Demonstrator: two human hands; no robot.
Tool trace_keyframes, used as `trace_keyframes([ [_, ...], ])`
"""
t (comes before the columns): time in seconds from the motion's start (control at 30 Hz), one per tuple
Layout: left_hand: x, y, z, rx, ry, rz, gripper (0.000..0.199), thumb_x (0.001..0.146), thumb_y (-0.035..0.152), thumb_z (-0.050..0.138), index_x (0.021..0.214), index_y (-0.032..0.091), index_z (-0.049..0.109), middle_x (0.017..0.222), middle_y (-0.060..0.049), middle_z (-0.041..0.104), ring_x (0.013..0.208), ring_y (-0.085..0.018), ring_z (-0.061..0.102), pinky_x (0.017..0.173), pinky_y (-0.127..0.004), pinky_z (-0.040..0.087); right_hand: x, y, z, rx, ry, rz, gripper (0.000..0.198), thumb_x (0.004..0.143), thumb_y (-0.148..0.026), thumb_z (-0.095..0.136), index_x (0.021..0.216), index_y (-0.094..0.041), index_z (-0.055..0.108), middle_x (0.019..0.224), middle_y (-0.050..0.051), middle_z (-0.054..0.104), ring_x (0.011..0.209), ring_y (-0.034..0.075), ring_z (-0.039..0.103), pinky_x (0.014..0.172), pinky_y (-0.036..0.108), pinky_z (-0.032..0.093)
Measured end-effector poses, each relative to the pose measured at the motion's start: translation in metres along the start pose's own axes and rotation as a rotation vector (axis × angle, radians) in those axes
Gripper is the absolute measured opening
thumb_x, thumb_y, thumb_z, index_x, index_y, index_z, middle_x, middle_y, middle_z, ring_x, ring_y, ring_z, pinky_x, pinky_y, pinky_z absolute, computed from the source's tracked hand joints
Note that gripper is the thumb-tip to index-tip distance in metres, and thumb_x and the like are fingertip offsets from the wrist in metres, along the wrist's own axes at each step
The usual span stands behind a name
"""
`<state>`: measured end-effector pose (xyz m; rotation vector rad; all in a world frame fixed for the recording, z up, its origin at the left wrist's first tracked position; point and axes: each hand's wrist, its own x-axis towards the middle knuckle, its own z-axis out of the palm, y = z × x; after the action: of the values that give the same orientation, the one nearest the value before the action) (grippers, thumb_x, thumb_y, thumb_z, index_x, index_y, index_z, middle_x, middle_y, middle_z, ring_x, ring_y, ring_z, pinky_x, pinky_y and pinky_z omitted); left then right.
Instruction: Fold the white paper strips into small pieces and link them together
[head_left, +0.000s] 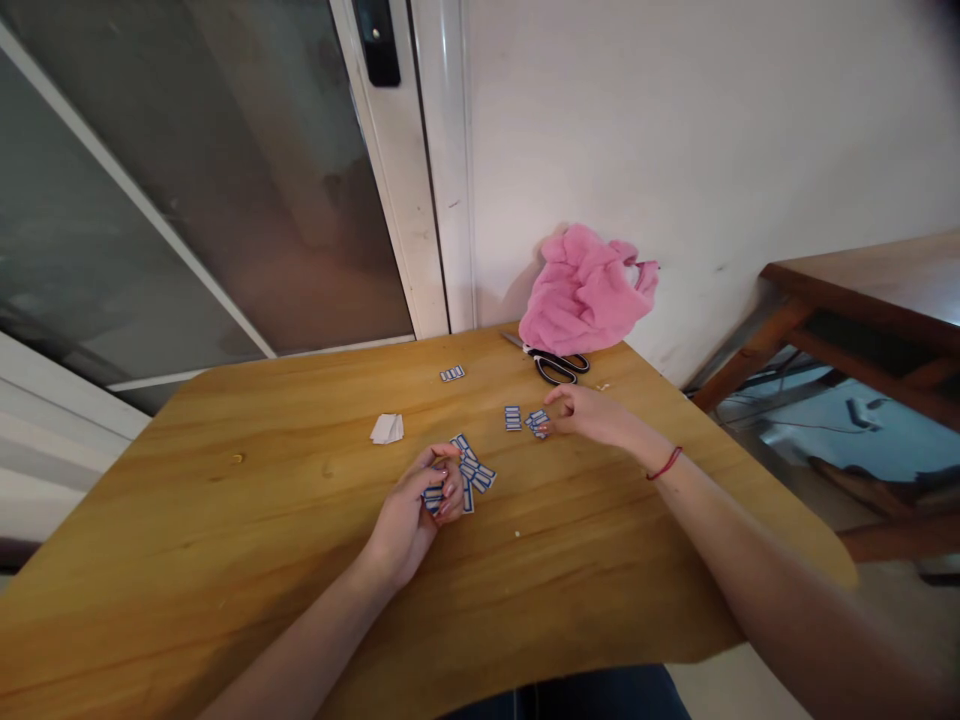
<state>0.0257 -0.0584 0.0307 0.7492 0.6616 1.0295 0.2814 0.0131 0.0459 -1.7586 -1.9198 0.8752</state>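
My left hand [420,505] is closed around a fanned bunch of small blue-and-white cards [481,476], which stick out past the fingers to the right. Part of the bunch is hidden by the fingers. Over on the right, my right hand [589,412] has its fingers curved and apart. Its lower fingertips touch a small loose pile of the same cards [536,422] on the table. Just left of that pile lies one more blue-and-white card [512,418]. Another card [452,373] lies farther back. A little stack of white, blank-looking cards [387,428] rests left of centre.
Black-handled scissors [556,366] lie at the back of the wooden table [300,540], partly under a bunched pink cloth [589,290] against the wall. A small yellowish round bit [238,458] sits on the left. A sliding door [375,180] stands behind; another wooden table [862,270] is at right.
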Motion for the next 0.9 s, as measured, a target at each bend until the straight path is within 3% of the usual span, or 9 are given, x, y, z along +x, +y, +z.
trace_keyframes([
  [0.07, 0.0, 0.0, 0.0, -0.001, 0.004, -0.007, 0.017, 0.075, 0.009, 0.044, 0.088, 0.018, 0.051, 0.058, 0.005, 0.037, 0.043, -0.005, 0.03, 0.042, -0.019, 0.021, 0.001, -0.001, 0.006, -0.036, 0.135, 0.009, 0.036, 0.071, -0.044, 0.062, 0.094, -0.017, 0.058, 0.061, -0.001, 0.055, 0.051, 0.011, 0.046, 0.048, 0.024, 0.03],
  [0.13, -0.001, 0.001, 0.0, -0.024, -0.002, -0.021, 0.017, 0.076, 0.01, 0.044, 0.089, 0.017, 0.051, 0.059, 0.004, 0.037, 0.043, -0.005, 0.029, 0.042, -0.019, 0.02, 0.003, -0.004, 0.015, -0.092, 0.263, -0.083, 0.031, 0.08, -0.044, 0.053, 0.096, -0.018, 0.059, 0.069, 0.002, 0.058, 0.062, 0.015, 0.051, 0.057, 0.027, 0.035],
  [0.23, -0.001, 0.002, 0.001, -0.092, -0.035, -0.089, 0.016, 0.078, 0.013, 0.043, 0.091, 0.017, 0.05, 0.061, 0.003, 0.038, 0.044, -0.005, 0.03, 0.041, -0.019, 0.019, 0.007, -0.007, 0.032, -0.288, 0.355, -0.275, 0.033, 0.077, -0.049, 0.057, 0.1, -0.025, 0.062, 0.1, 0.006, 0.059, 0.095, 0.024, 0.048, 0.078, 0.036, 0.033],
  [0.33, -0.001, 0.004, 0.003, -0.125, -0.054, -0.15, 0.017, 0.077, 0.014, 0.043, 0.093, 0.017, 0.049, 0.064, 0.002, 0.039, 0.044, -0.005, 0.03, 0.041, -0.018, 0.019, 0.013, -0.006, 0.044, -0.361, 0.302, -0.297, 0.039, 0.071, -0.055, 0.062, 0.099, -0.028, 0.063, 0.115, 0.005, 0.054, 0.103, 0.027, 0.041, 0.083, 0.041, 0.028],
  [0.47, -0.003, 0.004, 0.005, -0.106, -0.052, -0.164, 0.017, 0.078, 0.012, 0.042, 0.093, 0.017, 0.049, 0.064, 0.003, 0.039, 0.044, -0.005, 0.03, 0.041, -0.018, 0.019, 0.017, -0.008, 0.047, -0.311, 0.266, -0.237, 0.035, 0.066, -0.049, 0.069, 0.09, -0.024, 0.066, 0.113, 0.005, 0.056, 0.102, 0.027, 0.041, 0.083, 0.041, 0.028],
  [0.6, -0.004, 0.005, 0.005, -0.14, -0.049, -0.131, 0.017, 0.079, 0.011, 0.041, 0.091, 0.016, 0.051, 0.065, 0.002, 0.04, 0.044, -0.005, 0.032, 0.04, -0.018, 0.021, 0.017, -0.014, 0.033, -0.187, 0.246, -0.263, 0.018, 0.078, -0.038, 0.061, 0.085, -0.023, 0.067, 0.09, 0.004, 0.064, 0.092, 0.022, 0.049, 0.083, 0.039, 0.029],
  [0.67, -0.004, 0.007, 0.005, -0.178, -0.036, -0.122, 0.018, 0.078, 0.01, 0.04, 0.09, 0.015, 0.052, 0.066, 0.001, 0.042, 0.046, -0.005, 0.035, 0.04, -0.018, 0.024, 0.017, -0.013, 0.021, -0.04, 0.22, -0.271, 0.02, 0.082, -0.035, 0.054, 0.086, -0.02, 0.065, 0.08, 0.004, 0.063, 0.08, 0.018, 0.052, 0.077, 0.034, 0.034],
  [0.77, -0.004, 0.01, 0.004, -0.246, -0.008, -0.16, 0.019, 0.076, 0.01, 0.041, 0.09, 0.013, 0.054, 0.072, -0.003, 0.051, 0.052, -0.008, 0.045, 0.043, -0.019, 0.033, 0.017, -0.004, 0.004, 0.17, 0.053, -0.308, 0.025, 0.082, -0.037, 0.052, 0.093, -0.016, 0.061, 0.078, 0.002, 0.06, 0.069, 0.013, 0.052, 0.063, 0.026, 0.036],
  [0.9, -0.005, 0.014, 0.003, -0.318, 0.064, -0.243, 0.031, 0.074, 0.012, 0.043, 0.103, 0.008, 0.053, 0.094, -0.014, 0.061, 0.074, -0.019, 0.061, 0.061, -0.027, 0.048, 0.015, 0.006, -0.006, 0.101, -0.082, -0.247, 0.033, 0.075, -0.038, 0.061, 0.099, -0.016, 0.056, 0.059, -0.005, 0.049, 0.051, 0.009, 0.041, 0.049, 0.022, 0.028],
])
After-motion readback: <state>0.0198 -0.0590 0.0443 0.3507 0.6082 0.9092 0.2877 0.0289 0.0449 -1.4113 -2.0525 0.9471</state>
